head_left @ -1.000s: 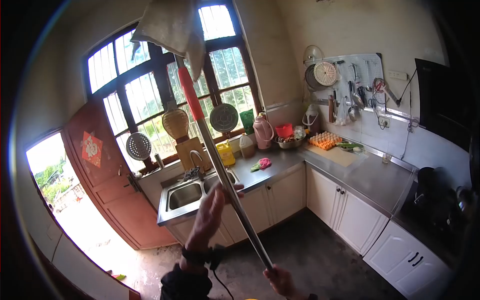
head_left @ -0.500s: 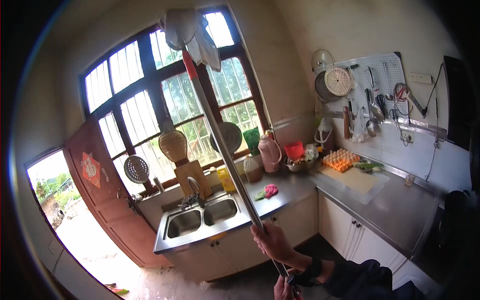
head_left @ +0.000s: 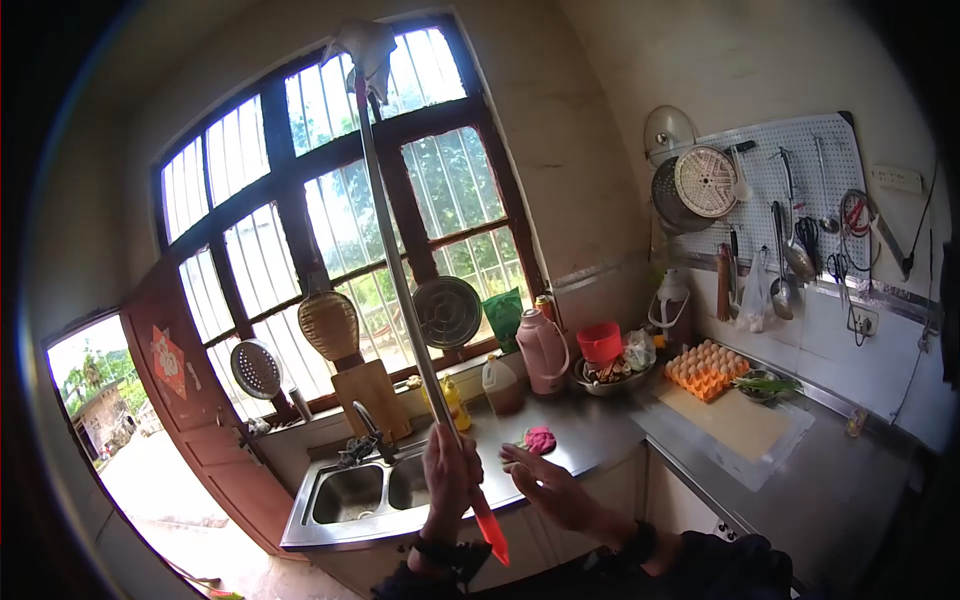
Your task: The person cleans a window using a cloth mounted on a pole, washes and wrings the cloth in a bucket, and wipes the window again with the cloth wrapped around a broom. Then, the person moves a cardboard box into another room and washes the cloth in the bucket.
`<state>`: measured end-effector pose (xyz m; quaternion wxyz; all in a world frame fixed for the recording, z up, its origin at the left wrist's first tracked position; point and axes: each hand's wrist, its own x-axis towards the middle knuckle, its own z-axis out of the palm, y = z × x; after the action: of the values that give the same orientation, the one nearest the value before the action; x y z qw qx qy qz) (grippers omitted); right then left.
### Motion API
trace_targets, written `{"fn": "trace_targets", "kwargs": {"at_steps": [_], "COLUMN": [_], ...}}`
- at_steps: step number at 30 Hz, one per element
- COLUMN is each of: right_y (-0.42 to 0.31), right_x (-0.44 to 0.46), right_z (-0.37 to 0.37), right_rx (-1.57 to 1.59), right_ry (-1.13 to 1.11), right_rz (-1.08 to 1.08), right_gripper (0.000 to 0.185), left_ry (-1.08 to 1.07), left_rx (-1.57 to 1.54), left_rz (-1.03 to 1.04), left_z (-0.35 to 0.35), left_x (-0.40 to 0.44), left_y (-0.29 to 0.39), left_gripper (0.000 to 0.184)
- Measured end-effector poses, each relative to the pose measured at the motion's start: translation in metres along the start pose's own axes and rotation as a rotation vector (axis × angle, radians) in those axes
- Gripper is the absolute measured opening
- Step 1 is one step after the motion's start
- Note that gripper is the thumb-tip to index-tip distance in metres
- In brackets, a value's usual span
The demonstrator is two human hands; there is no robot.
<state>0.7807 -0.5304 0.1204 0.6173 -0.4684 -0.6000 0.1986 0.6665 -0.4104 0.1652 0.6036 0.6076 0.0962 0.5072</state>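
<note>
Pole [head_left: 396, 255] grasped in clenched grip of left hand [head_left: 452, 472], lower middle of the frame, slanting to pale cloth [head_left: 364, 46] at top middle; held near red lower end [head_left: 488, 525], probably for reach; right hand [head_left: 550, 490] unclenched just beside, perhaps for support.

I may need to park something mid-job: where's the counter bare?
The steel counter is bare right of the tan mat, and between that mat and the pink cloth. Crowded: toward the window, with jug and thermos, and the corner, with bowl and egg tray.
</note>
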Motion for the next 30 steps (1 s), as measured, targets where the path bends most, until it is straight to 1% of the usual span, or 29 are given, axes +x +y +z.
{"fn": "trace_targets", "kwargs": {"at_steps": [1, 2, 3, 4, 6, 7, 10, 11, 14, 15, 18, 19, 21, 22, 24, 26, 27, 28, 30], "right_y": [0.016, 0.030, 0.046, 0.065, 0.106, 0.121, 0.134, 0.134, 0.152, 0.167, 0.193, 0.197, 0.210, 0.215, 0.213, 0.193, 0.195, 0.182, 0.178], "right_x": [0.008, 0.019, 0.029, 0.041, 0.082, 0.106, 0.173, 0.190, 0.249, 0.264, 0.282, 0.285, 0.295, 0.299, 0.311, 0.325, 0.332, 0.336, 0.353], "right_z": [-0.008, -0.016, -0.020, -0.020, -0.022, -0.023, -0.034, -0.036, -0.059, -0.063, -0.076, -0.073, -0.071, -0.074, -0.085, -0.110, -0.125, -0.143, -0.183], "right_rx": [0.000, -0.003, -0.004, 0.060, 0.174, 0.183, 0.278, 0.274, 0.350, 0.435, 0.638, 0.695, 0.658, 0.639, 0.595, 0.544, 0.485, 0.510, 0.631], "right_ry": [-0.002, -0.004, -0.009, -0.018, -0.031, -0.024, 0.004, 0.024, 0.056, 0.143, 0.078, 0.079, 0.121, 0.145, 0.133, 0.108, 0.023, -0.013, -0.124], "right_rz": [0.012, 0.025, 0.042, 0.059, 0.080, 0.129, 0.211, 0.115, 0.299, 0.296, 0.339, 0.296, 0.262, 0.247, 0.245, 0.200, 0.105, 0.070, 0.138], "right_gripper": [0.064, 0.065, 0.066, 0.065, 0.064, 0.062, 0.061, 0.061, 0.057, 0.050, 0.045, 0.042, 0.041, 0.040, 0.038, 0.037, 0.038, 0.038, 0.038], "left_ry": [0.039, 0.012, 0.018, 0.021, -0.019, -0.017, -0.074, -0.042, -0.084, -0.130, -0.184, -0.173, -0.154, -0.106, -0.109, -0.059, -0.033, -0.011, 0.002], "left_rx": [0.001, 0.054, 0.032, 0.015, 0.043, -0.002, -0.027, -0.009, 0.003, 0.015, 0.039, 0.097, 0.224, 0.225, 0.252, 0.182, 0.203, 0.225, 0.375], "left_rz": [0.025, 0.052, 0.059, 0.069, 0.050, 0.042, 0.088, 0.078, 0.010, 0.003, -0.077, -0.029, 0.064, 0.054, 0.188, 0.259, 0.276, 0.287, 0.366], "left_z": [0.004, -0.004, -0.004, -0.006, -0.009, -0.007, -0.001, 0.008, 0.021, 0.023, 0.020, 0.020, 0.026, 0.034, 0.040, 0.060, 0.075, 0.090, 0.111], "left_x": [0.030, 0.060, 0.085, 0.110, 0.162, 0.186, 0.266, 0.285, 0.333, 0.338, 0.350, 0.359, 0.376, 0.384, 0.418, 0.439, 0.445, 0.456, 0.496], "left_y": [0.002, -0.007, -0.017, -0.027, -0.047, -0.056, -0.089, -0.094, -0.114, -0.123, -0.131, -0.132, -0.128, -0.119, -0.131, -0.125, -0.114, -0.106, -0.107], "left_gripper": [0.036, 0.035, 0.035, 0.034, 0.041, 0.037, 0.035, 0.033, 0.030, 0.028, 0.024, 0.022, 0.019, 0.015, 0.014, 0.011, 0.010, 0.010, 0.009]}}
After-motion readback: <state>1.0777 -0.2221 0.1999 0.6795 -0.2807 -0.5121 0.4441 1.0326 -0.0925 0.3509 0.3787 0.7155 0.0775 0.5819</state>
